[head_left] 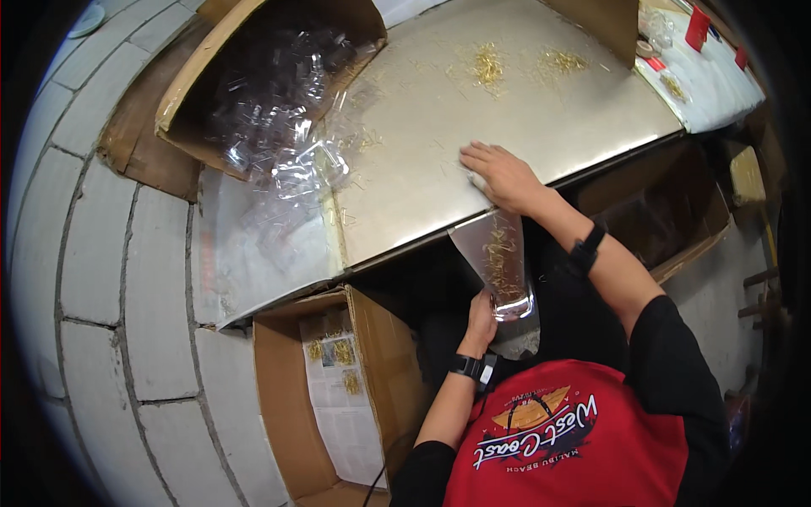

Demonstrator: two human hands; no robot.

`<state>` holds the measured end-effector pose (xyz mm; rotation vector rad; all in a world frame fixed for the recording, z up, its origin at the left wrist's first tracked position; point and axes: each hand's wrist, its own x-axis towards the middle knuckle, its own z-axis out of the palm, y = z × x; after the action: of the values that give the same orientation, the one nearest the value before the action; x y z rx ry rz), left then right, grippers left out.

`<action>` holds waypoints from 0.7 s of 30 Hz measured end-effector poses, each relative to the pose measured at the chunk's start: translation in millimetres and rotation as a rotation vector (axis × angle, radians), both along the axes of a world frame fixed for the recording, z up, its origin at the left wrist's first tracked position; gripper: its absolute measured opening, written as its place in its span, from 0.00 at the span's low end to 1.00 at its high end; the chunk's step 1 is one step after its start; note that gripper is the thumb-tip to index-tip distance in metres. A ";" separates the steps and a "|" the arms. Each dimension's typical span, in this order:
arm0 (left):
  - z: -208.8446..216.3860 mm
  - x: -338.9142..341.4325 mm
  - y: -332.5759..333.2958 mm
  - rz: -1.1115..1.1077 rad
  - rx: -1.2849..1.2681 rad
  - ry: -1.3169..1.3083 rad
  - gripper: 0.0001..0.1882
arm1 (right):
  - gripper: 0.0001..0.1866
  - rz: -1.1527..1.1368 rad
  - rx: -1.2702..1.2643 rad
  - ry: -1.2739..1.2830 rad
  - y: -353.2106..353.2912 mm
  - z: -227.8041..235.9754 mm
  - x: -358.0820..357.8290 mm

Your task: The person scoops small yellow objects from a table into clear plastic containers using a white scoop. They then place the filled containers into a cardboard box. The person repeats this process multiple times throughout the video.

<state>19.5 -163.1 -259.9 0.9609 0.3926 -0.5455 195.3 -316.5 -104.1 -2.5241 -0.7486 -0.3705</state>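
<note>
My left hand (pixel 481 324) is closed around the lower side of a clear plastic container (pixel 517 306) with a wide mouth. Its mouth sits at the table's front edge. Thin gold metal pieces (pixel 500 253), like small pins or wires, lie inside it. Above that mouth, my right hand (pixel 504 179) rests flat at the edge of the metal tabletop (pixel 405 203), fingers stretched to the left. Something whitish shows by its thumb; I cannot tell what it is. Farther back on the tabletop are two loose piles of gold pieces (pixel 487 66), with single ones scattered around.
A cardboard box (pixel 182 93) on its side spills clear plastic pieces (pixel 291 160) at the left. Below it, an open carton (pixel 291 422) holds small gold bundles on paper. Another carton (pixel 659 211) stands under the table at right. A red object (pixel 697 29) is at the far right.
</note>
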 end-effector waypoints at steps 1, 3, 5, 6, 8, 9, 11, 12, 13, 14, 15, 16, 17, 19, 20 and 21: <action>1.7 -0.1 -0.5 -0.009 -0.007 -0.005 0.20 | 0.21 -0.003 -0.013 -0.030 2.8 -1.3 5.9; -0.9 -3.1 -2.3 -0.024 -0.030 -0.012 0.21 | 0.21 0.003 -0.011 -0.082 9.3 0.9 6.2; -3.3 -4.7 -2.6 -0.051 -0.064 -0.023 0.21 | 0.21 -0.016 0.006 0.026 12.9 8.8 -6.8; -3.0 -4.1 -3.0 -0.070 -0.087 -0.032 0.21 | 0.21 -0.021 0.013 0.076 15.7 13.3 -16.1; -0.8 -4.5 -5.0 -0.056 -0.120 -0.019 0.21 | 0.21 -0.041 0.090 0.055 14.1 11.5 -40.3; 2.1 -5.0 -7.3 -0.023 -0.128 0.001 0.21 | 0.21 -0.040 0.135 0.050 10.3 17.8 -55.6; -0.4 -4.4 -7.2 0.003 -0.147 0.009 0.21 | 0.22 -0.017 0.224 0.064 3.2 31.0 -74.1; -6.1 -5.5 -6.9 -0.020 -0.159 0.004 0.21 | 0.22 -0.012 0.266 0.088 -3.3 37.6 -83.2; -10.4 -8.9 -5.6 -0.043 -0.170 0.002 0.21 | 0.23 -0.009 0.310 0.116 -6.9 41.6 -91.9; -14.6 -13.8 -5.6 -0.007 -0.164 0.023 0.22 | 0.24 0.005 0.303 0.129 -8.5 43.3 -100.0; -16.7 -14.2 -7.9 0.027 -0.160 0.035 0.22 | 0.24 0.018 0.295 0.133 -11.0 46.1 -104.9; -18.5 -14.8 -8.4 0.061 -0.156 0.047 0.22 | 0.25 0.031 0.288 0.136 -12.7 47.8 -109.3; -19.8 -16.7 -3.8 0.031 -0.153 0.039 0.23 | 0.25 0.061 0.297 0.146 -13.8 48.7 -113.2; -17.8 -21.6 -0.5 0.021 -0.146 0.016 0.23 | 0.25 0.069 0.335 0.205 -19.0 42.0 -124.0; -16.7 -24.1 1.3 0.017 -0.142 0.004 0.23 | 0.25 0.074 0.355 0.235 -21.0 38.3 -127.5; -10.8 -26.8 4.0 0.023 -0.170 0.059 0.20 | 0.25 0.071 0.363 0.248 -20.6 34.7 -129.3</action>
<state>-7.3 -159.0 -270.7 0.7771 0.4023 -0.5779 66.0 -337.1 -69.3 -2.1459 -0.6098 -0.1473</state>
